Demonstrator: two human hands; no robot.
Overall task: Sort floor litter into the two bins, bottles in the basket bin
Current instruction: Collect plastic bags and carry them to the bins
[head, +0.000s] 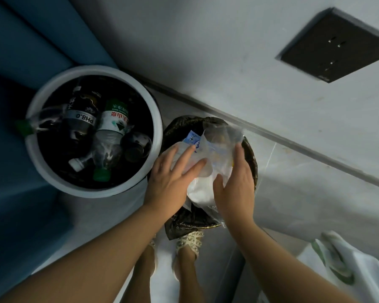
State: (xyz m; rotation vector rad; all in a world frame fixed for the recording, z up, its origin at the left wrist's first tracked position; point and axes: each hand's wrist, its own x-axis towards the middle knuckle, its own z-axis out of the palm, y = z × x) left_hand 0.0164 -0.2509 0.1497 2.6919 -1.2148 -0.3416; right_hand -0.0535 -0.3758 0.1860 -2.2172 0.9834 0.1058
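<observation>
Grey wall (206, 51) with dark plate (335, 45); pale glossy floor (315, 193).

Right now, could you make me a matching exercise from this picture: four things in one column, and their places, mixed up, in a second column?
Things
1. bottles
2. plastic wrap
3. green-white bag
4. dark panel

Places
A. under the left hand and the right hand, in the lined bin
B. lower right of the picture
C. in the white bin
D. upper right of the picture

Pairs: 1-C, 2-A, 3-B, 4-D
</observation>
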